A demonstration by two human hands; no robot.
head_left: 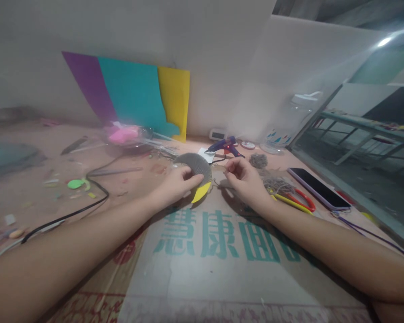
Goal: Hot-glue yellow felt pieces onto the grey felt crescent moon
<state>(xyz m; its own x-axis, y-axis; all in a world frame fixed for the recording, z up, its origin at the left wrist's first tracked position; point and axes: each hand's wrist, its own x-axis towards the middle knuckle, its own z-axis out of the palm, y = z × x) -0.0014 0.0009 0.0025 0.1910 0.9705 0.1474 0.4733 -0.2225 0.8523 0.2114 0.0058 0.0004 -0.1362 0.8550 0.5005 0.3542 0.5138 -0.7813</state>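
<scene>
Teal characters (218,235) mark the sheet (222,289) nearest the viewer. Beyond them, the left hand (174,185) is clamped on the grey, yellow-tipped crescent (204,171). The right hand (243,178), apart from the left, is pinched closed; any strand held is too fine to confirm. Behind: glue gun (226,144), then striped panel (131,94) upright.

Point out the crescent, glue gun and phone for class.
Crescent (202,168), head view: on its grey, ribbed part.
Glue gun (223,144), head view: on its body.
Phone (318,188), head view: on its dark screen.
</scene>
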